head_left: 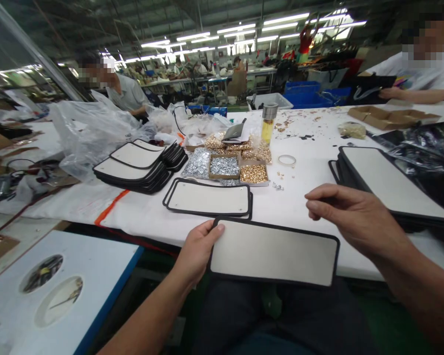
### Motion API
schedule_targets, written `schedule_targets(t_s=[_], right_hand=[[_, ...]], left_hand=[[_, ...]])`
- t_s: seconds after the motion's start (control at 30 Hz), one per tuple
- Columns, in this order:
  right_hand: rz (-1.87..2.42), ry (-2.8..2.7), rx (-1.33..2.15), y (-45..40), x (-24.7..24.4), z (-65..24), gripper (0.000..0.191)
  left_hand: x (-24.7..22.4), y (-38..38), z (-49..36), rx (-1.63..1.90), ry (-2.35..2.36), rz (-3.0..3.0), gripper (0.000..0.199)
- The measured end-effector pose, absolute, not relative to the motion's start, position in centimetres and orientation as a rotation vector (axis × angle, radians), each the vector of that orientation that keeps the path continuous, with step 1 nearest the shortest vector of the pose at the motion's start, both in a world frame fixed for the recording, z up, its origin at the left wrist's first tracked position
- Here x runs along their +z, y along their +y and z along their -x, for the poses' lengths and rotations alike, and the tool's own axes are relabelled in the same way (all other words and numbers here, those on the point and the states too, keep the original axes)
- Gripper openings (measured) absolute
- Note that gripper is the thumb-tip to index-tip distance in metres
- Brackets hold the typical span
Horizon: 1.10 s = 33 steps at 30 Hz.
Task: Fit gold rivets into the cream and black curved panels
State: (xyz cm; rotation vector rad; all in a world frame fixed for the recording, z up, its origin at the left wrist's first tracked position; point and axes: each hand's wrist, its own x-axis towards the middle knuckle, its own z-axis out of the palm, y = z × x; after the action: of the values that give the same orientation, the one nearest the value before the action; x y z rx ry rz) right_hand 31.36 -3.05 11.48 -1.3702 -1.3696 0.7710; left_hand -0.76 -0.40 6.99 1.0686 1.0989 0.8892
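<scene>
My left hand point(202, 246) grips the left end of a pale rectangular panel with black edging point(274, 254), thumb on top, held over my lap at the table's edge. To the right of it, my right hand point(351, 212) hovers above the table with thumb and fingertips drawn together; whatever may be between them is too small to make out. Just beyond the held panel lie a couple of similar panels point(210, 198) with small metal fittings at the corners. Behind those, one box holds silver metal pieces point(224, 166) and another gold metal pieces point(254, 173).
Stacks of edged panels stand at left point(133, 170) and right point(392, 182). A tape roll point(286, 159), a bottle of yellow liquid point(268, 125) and plastic bags point(92, 133) lie farther back. A blue-edged board with round holes point(59, 291) is at lower left. Two people work across the table.
</scene>
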Motion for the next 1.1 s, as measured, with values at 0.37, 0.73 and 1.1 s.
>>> schedule_targets(t_s=[0.37, 0.73, 1.1], right_hand=[[1.149, -1.469, 1.24, -2.1, 1.6, -21.1, 0.023], [0.966, -2.05, 0.983, -2.8, 1.4, -22.7, 0.033], [0.863, -2.081, 0.787, -3.4, -0.3, -22.8, 0.029]], left_hand=[[2.2, -2.3, 0.4, 0.873, 1.268, -1.519, 0.019], [0.1, -3.0, 1.8, 1.019, 1.121, -2.296, 0.017], [0.4, -2.2, 2.3, 0.963, 1.042, -2.518, 0.032]])
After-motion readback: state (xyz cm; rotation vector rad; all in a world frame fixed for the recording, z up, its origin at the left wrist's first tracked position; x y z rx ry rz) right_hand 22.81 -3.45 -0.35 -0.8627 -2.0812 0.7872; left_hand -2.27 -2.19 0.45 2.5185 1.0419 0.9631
